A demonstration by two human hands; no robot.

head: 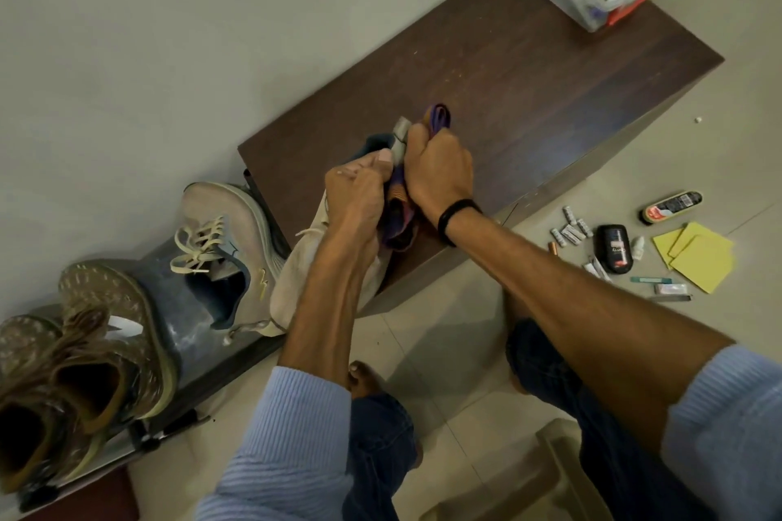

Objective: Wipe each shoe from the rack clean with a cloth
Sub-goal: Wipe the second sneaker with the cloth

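**Beige sneaker held up over the cabinet, its heel end under the cloth**

The left hand (359, 186) was clamped round the beige sneaker (292, 288) at the collar, with the thumb along the rim and the toe hanging below that grip toward the person. The right hand (440, 165) was fisted tight on the purple cloth (438, 118), bunched against the heel just beside the left thumb. One fold stuck out above the knuckles. The wipe would likely have gone best with the left hand as a firm anchor that turned the shoe. The cloth could then run from the heel down each side toward the toe, refolded to a fresh face as needed. The sneaker looked soft and pale, with a teal lining, a grey heel tab and loose cream laces. No dirt could be made out.
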